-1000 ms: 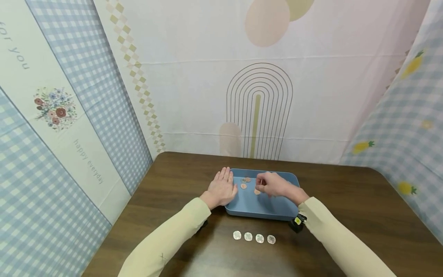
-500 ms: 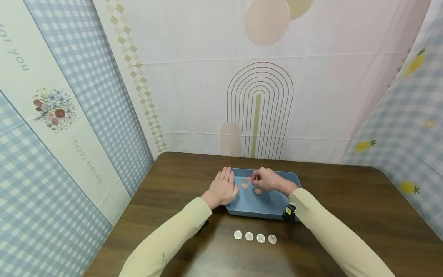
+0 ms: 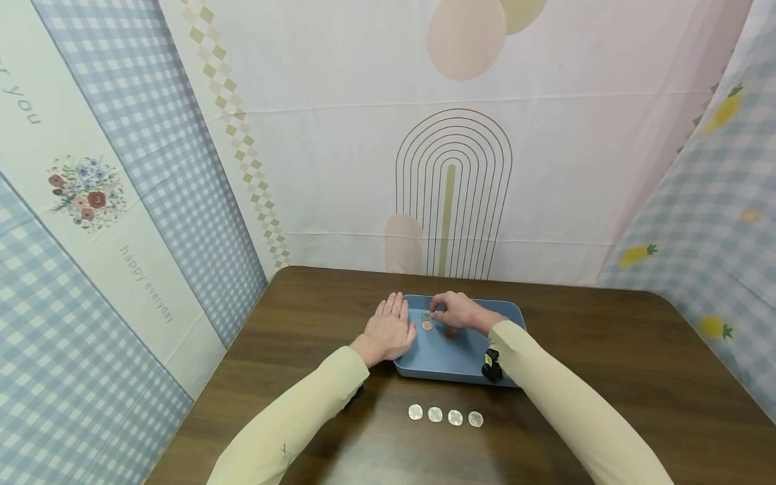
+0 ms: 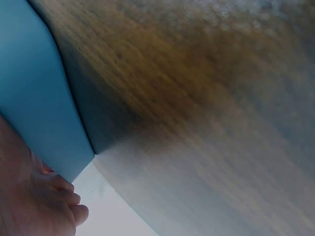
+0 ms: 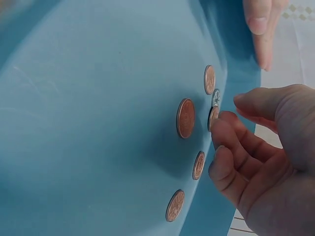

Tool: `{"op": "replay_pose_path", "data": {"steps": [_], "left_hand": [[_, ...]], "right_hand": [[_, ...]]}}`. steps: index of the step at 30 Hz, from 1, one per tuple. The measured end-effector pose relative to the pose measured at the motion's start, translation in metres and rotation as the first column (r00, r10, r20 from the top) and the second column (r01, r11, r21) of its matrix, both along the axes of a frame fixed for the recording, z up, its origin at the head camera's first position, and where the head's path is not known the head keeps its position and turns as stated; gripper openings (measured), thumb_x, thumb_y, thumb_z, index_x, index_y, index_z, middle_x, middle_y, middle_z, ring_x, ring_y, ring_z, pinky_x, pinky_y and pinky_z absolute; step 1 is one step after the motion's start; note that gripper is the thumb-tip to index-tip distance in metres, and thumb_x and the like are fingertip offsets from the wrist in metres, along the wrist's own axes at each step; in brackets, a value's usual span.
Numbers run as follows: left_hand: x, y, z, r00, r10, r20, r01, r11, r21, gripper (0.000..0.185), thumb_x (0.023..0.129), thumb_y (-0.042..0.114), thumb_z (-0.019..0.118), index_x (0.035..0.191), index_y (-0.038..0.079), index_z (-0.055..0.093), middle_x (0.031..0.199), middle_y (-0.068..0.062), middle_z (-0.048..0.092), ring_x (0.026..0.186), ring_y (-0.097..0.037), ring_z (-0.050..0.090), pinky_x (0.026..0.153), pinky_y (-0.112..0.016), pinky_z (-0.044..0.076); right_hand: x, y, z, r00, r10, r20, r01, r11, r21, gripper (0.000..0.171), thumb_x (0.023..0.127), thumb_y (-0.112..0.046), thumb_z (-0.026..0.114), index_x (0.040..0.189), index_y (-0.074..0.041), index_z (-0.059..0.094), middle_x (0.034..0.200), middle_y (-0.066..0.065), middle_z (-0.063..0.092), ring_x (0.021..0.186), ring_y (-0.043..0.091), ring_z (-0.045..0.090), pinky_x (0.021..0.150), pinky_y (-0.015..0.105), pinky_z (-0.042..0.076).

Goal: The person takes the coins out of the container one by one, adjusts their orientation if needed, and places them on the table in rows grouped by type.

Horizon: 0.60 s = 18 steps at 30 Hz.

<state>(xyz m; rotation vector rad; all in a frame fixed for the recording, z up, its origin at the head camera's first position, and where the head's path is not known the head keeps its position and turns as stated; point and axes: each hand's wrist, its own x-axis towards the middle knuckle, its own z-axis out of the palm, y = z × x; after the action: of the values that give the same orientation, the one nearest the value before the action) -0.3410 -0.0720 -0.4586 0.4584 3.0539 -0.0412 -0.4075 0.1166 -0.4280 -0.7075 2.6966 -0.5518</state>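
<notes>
My left hand [image 3: 389, 331] lies flat with straight fingers along the left rim of a shallow blue tray [image 3: 433, 360]; in the left wrist view, part of that hand [image 4: 37, 206] shows beside the tray wall. Over the tray's far side, my right hand [image 3: 461, 311] reaches down. In the right wrist view its thumb and bent forefinger stand apart, the forefinger [image 5: 234, 130] close to or touching a copper coin [image 5: 213, 118]. A silver coin [image 5: 215, 97] lies against that one. Several other copper coins [image 5: 185, 118] lie around them on the tray floor.
In front of the tray, a row of several silver coins [image 3: 435, 414] lies on the dark wooden table [image 3: 315, 316]. A printed cloth [image 3: 339, 168] hangs behind the table, with checked cloths at both sides.
My right hand has moved left across the tray, towards the coins near its far left corner. My left hand stays on the left rim, and the silver row looks unchanged.
</notes>
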Motion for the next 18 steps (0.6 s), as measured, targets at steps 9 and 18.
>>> {"op": "replay_pose_path", "data": {"steps": [9, 18], "left_hand": [[0.002, -0.001, -0.003, 0.999, -0.03, -0.016, 0.03, 1.0, -0.002, 0.065, 0.104, 0.04, 0.021, 0.154, 0.0, 0.024, 0.164, -0.018, 0.016, 0.153, -0.029, 0.014, 0.124, -0.043, 0.016], [0.005, -0.005, -0.004, 0.999, -0.036, -0.025, 0.036, 0.999, 0.001, 0.064, 0.104, 0.04, 0.022, 0.154, 0.0, 0.025, 0.163, -0.019, 0.018, 0.153, -0.03, 0.015, 0.124, -0.043, 0.017]], "right_hand": [[-0.003, -0.009, -0.007, 0.997, -0.038, 0.067, 0.034, 0.998, 0.058, 0.026, 0.098, -0.016, 0.057, 0.122, -0.013, 0.068, 0.09, 0.009, 0.064, 0.049, 0.012, 0.057, 0.044, 0.022, 0.044], [0.0, -0.018, -0.019, 0.993, -0.092, 0.077, 0.086, 0.993, 0.081, 0.035, 0.098, -0.016, 0.057, 0.133, -0.015, 0.062, 0.1, 0.011, 0.068, 0.045, 0.012, 0.053, 0.04, 0.023, 0.043]]}}
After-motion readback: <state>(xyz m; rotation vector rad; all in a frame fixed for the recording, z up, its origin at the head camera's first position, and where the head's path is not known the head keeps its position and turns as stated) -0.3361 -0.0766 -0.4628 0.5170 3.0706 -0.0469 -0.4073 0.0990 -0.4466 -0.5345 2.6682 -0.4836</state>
